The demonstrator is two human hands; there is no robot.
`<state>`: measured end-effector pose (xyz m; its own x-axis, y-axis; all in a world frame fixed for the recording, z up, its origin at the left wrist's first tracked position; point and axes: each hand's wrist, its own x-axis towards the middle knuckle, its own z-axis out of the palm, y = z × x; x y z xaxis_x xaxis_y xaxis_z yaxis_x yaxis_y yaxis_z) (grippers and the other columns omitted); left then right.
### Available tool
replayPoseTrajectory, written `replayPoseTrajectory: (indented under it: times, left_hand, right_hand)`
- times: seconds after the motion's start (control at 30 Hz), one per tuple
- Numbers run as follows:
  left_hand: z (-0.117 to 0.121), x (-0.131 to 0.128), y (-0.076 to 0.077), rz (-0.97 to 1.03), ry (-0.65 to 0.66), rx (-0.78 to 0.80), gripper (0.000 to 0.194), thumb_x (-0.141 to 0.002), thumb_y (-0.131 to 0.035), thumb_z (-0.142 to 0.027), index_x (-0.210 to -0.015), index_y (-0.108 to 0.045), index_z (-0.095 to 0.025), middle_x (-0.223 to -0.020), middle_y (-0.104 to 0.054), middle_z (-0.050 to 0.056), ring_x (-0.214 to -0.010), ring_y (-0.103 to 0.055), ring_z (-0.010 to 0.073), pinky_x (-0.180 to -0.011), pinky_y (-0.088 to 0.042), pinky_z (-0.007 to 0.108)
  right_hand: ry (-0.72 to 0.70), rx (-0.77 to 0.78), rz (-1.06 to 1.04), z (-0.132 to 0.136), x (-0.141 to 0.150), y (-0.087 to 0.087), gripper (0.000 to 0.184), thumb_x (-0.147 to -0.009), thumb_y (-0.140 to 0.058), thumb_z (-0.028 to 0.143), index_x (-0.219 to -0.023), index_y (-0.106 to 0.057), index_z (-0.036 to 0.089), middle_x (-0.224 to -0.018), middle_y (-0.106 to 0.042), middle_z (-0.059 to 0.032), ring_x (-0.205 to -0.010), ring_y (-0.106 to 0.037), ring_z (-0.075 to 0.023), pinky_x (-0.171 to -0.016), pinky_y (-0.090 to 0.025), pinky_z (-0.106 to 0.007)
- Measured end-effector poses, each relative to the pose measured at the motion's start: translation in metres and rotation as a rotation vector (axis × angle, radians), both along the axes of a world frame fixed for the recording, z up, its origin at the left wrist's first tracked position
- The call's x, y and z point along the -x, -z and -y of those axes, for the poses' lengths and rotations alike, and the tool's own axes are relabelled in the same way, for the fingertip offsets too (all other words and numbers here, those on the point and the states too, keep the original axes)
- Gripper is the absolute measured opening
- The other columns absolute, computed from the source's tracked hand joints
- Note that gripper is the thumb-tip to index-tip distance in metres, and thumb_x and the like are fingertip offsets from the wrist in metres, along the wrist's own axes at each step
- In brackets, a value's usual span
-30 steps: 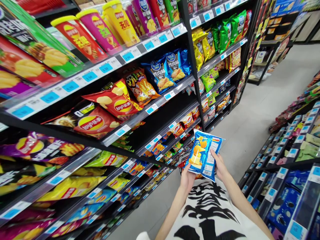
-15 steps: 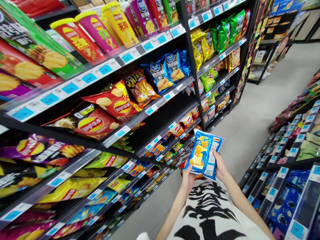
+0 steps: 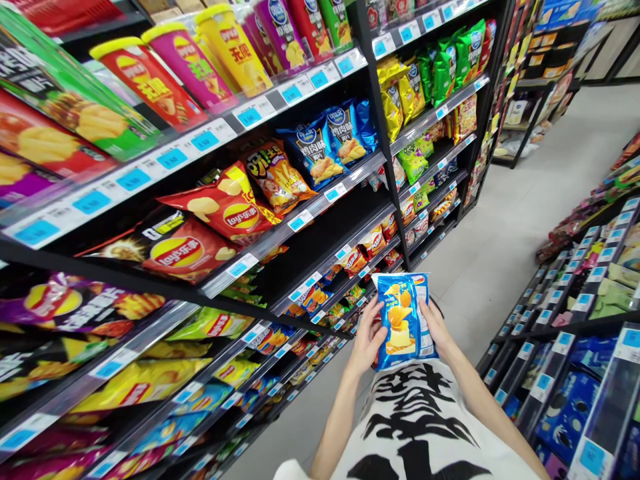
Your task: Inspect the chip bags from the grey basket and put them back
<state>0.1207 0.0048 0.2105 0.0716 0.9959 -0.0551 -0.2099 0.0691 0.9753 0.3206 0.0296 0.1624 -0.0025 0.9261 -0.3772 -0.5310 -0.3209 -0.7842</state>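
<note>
A blue snack bag (image 3: 400, 315) with yellow chips pictured on its front is held upright in front of my shirt. My left hand (image 3: 367, 337) grips its left edge, the thumb on the front and the fingers partly behind. On the opposite edge, my right hand (image 3: 435, 328) has its thumb over the front, and its other fingers are hidden behind the bag. To the left of my hands are shelves of packaged snacks, among them a red Lay's bag (image 3: 227, 207) and blue chip bags (image 3: 313, 152).
Chip canisters (image 3: 235, 50) line an upper shelf at the left. A dark shelf post (image 3: 381, 113) divides the rack. Along the right runs a lower rack with blue packages (image 3: 570, 400). A grey floor aisle (image 3: 505, 207) lies between them.
The snack bag has moved slightly left and down and turned from a tilt to nearly upright. My left hand has shifted from its bottom corner up to its left edge.
</note>
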Motion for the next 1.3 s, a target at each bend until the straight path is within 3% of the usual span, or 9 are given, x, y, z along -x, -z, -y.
replayPoseTrajectory:
  times: [0.1, 0.2, 0.37, 0.53, 0.67, 0.83, 1.1, 1.3]
  left_hand:
    - [-0.009, -0.005, -0.007, -0.069, -0.126, 0.017, 0.046, -0.079, -0.091, -0.038, -0.123, -0.077, -0.029, -0.171, -0.039, 0.008, -0.161, -0.034, 0.0385, -0.122, -0.044, 0.044]
    - [-0.017, -0.006, -0.006, -0.1, -0.161, 0.013, 0.043, -0.08, -0.09, -0.039, -0.118, -0.076, -0.027, -0.159, -0.052, 0.01, -0.156, -0.041, 0.0364, -0.122, -0.042, 0.043]
    - [-0.022, -0.008, -0.001, -0.06, -0.172, 0.016, 0.045, -0.08, -0.09, -0.044, -0.116, -0.068, -0.026, -0.129, -0.068, 0.01, -0.123, -0.064, 0.0292, -0.105, -0.051, 0.037]
    - [-0.027, -0.014, 0.005, -0.135, -0.342, -0.02, 0.041, -0.084, -0.085, -0.051, -0.099, -0.057, -0.026, -0.101, -0.064, 0.002, -0.093, -0.063, 0.0199, -0.087, -0.049, 0.03]
    - [-0.029, -0.014, 0.01, -0.17, -0.416, -0.006, 0.043, -0.085, -0.083, -0.054, -0.093, -0.051, -0.026, -0.088, -0.057, -0.003, -0.082, -0.058, 0.0167, -0.08, -0.046, 0.027]
    - [-0.029, -0.012, 0.017, -0.147, -0.448, 0.006, 0.048, -0.083, -0.084, -0.054, -0.093, -0.047, -0.026, -0.09, -0.056, -0.003, -0.084, -0.058, 0.0169, -0.081, -0.046, 0.027]
    - [-0.026, -0.011, 0.03, -0.227, -0.526, -0.021, 0.046, -0.09, -0.075, -0.061, -0.097, -0.045, -0.027, -0.094, -0.055, -0.002, -0.087, -0.058, 0.0174, -0.084, -0.046, 0.029]
    - [-0.027, -0.008, 0.036, -0.172, -0.644, 0.016, 0.053, -0.083, -0.081, -0.061, -0.092, -0.041, -0.027, -0.089, -0.052, -0.004, -0.081, -0.056, 0.0155, -0.081, -0.045, 0.028]
  right_hand:
    - [-0.057, -0.051, 0.078, 0.001, 0.003, 0.005, 0.057, -0.081, -0.082, 0.07, -0.122, -0.076, 0.031, -0.118, -0.084, -0.0019, -0.105, -0.081, -0.032, -0.095, -0.066, -0.046]
    - [-0.108, -0.037, 0.069, 0.001, 0.001, 0.011, 0.06, -0.082, -0.08, 0.071, -0.127, -0.074, 0.032, -0.116, -0.085, -0.0019, -0.101, -0.081, -0.0306, -0.093, -0.066, -0.046]
    - [-0.141, -0.075, 0.097, 0.002, -0.003, 0.014, 0.059, -0.083, -0.08, 0.068, -0.129, -0.073, 0.032, -0.118, -0.083, -0.0022, -0.106, -0.08, -0.0308, -0.096, -0.064, -0.046]
    - [-0.167, -0.185, 0.306, 0.004, -0.003, 0.009, 0.045, -0.088, -0.079, 0.059, -0.123, -0.074, 0.031, -0.117, -0.083, -0.0023, -0.117, -0.075, -0.0327, -0.103, -0.06, -0.046]
    - [-0.175, -0.22, 0.388, 0.005, -0.003, 0.004, 0.041, -0.087, -0.08, 0.056, -0.12, -0.075, 0.032, -0.118, -0.083, -0.0019, -0.113, -0.075, -0.0332, -0.107, -0.056, -0.048]
    - [-0.199, -0.226, 0.428, 0.004, -0.003, 0.007, 0.038, -0.088, -0.078, 0.055, -0.119, -0.075, 0.033, -0.114, -0.082, -0.001, -0.106, -0.075, -0.0328, -0.105, -0.057, -0.049]
    - [-0.215, -0.196, 0.373, 0.003, -0.002, 0.014, 0.043, -0.086, -0.08, 0.058, -0.119, -0.076, 0.031, -0.119, -0.082, -0.0014, -0.114, -0.074, -0.0327, -0.109, -0.055, -0.05]
    - [-0.245, -0.183, 0.314, 0.001, -0.001, 0.02, 0.044, -0.084, -0.082, 0.057, -0.119, -0.075, 0.031, -0.116, -0.083, -0.0015, -0.114, -0.075, -0.0311, -0.106, -0.058, -0.047]
